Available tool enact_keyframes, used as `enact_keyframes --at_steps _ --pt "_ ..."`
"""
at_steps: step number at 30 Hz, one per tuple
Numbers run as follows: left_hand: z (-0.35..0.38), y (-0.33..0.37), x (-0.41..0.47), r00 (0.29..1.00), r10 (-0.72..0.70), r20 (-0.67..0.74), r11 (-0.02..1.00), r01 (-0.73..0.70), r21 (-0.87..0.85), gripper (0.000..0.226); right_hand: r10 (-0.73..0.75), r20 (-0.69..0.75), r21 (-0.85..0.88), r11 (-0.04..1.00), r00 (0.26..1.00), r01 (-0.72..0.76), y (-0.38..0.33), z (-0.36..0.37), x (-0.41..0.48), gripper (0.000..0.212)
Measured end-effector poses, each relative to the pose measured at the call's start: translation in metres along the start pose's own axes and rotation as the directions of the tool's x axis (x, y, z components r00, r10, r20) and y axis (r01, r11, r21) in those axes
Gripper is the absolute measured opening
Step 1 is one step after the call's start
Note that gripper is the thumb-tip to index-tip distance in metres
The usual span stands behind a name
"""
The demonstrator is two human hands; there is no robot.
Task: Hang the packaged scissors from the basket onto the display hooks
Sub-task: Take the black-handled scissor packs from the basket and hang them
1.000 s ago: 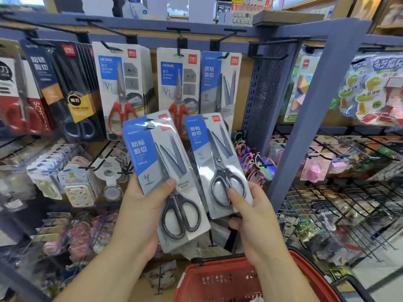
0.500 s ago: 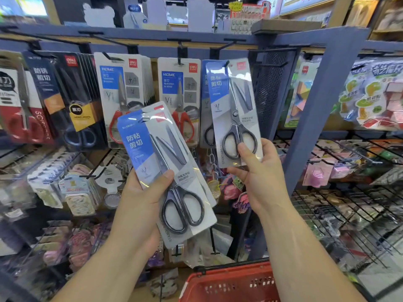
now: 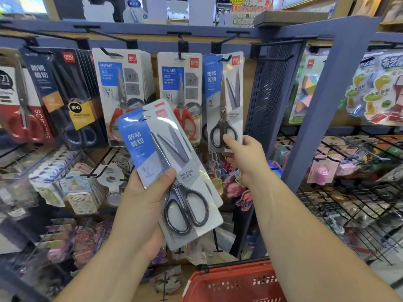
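The left hand (image 3: 141, 205) was held at mid-height, its forearm rising from the lower left. Its fingers were curled behind a stack of packaged scissors (image 3: 183, 162) and the thumb was clamped across the front, just above the black handles. The stack leaned to the left at its top, and the edges of further packs showed behind the front one.

The right hand (image 3: 244, 158) reached up and forward, pinching the bottom of a single pack (image 3: 224, 99). Its thumb lay on the front over the handle loops, and the fingers were hidden behind the card. That pack hung upright with its slot at the tip of a display hook (image 3: 226, 58); whether it was fully threaded could not be told. It sat just beside the HOME pack (image 3: 180, 90) on its left, with the perforated panel (image 3: 269, 94) close on its right. The red basket (image 3: 231, 284) lay at the bottom of the view, partly under the right forearm.
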State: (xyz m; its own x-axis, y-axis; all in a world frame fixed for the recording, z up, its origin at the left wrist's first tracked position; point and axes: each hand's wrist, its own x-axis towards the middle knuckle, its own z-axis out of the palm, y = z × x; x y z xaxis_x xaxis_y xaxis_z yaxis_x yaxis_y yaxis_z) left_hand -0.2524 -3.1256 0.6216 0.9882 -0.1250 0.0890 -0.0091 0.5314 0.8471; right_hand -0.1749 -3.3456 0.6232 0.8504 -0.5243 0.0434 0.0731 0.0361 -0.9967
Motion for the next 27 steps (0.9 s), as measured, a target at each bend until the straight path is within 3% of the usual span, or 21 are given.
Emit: enact_keyframes --at_steps 6,8,11,14,16,19,23,27 --pt "0.002 0.002 -0.003 1.000 0.006 0.021 1.000 -0.005 -0.007 0.048 -0.002 -0.125 -0.118 0.993 0.992 -0.012 0.005 -0.009 -0.015 0.047" --pt "0.001 -0.001 -0.002 1.000 0.008 0.009 1.000 -0.008 -0.001 0.049 0.004 -0.118 -0.065 0.998 0.993 -0.011 0.002 -0.012 -0.040 0.042" --pt "0.002 -0.006 0.000 1.000 0.004 -0.014 1.000 -0.004 0.005 0.041 -0.030 0.091 0.003 1.000 0.995 0.030 -0.003 -0.013 -0.090 0.036" --pt "0.006 -0.010 -0.001 1.000 -0.005 -0.015 1.000 0.006 0.006 0.041 -0.098 0.365 -0.051 0.991 0.926 0.125 0.001 -0.009 -0.134 0.058" --pt "0.010 -0.013 -0.003 0.999 -0.018 -0.027 1.000 0.018 0.006 0.043 -0.113 0.411 -0.136 0.974 0.905 0.183 0.014 -0.004 -0.149 0.072" --pt "0.014 -0.017 -0.007 0.998 -0.029 -0.048 1.000 0.029 0.005 0.038 -0.177 0.320 -0.103 0.970 0.931 0.219 0.027 -0.003 -0.156 0.069" --pt "0.019 -0.019 -0.014 0.996 -0.094 -0.011 0.994 0.093 -0.054 0.041 -0.183 0.226 0.032 0.983 0.957 0.180 0.033 -0.012 -0.154 0.046" --pt "0.020 -0.023 -0.020 0.980 -0.199 0.009 0.977 0.199 -0.074 0.031 -0.148 0.154 0.131 0.983 0.977 0.128 0.036 -0.016 -0.152 0.040"
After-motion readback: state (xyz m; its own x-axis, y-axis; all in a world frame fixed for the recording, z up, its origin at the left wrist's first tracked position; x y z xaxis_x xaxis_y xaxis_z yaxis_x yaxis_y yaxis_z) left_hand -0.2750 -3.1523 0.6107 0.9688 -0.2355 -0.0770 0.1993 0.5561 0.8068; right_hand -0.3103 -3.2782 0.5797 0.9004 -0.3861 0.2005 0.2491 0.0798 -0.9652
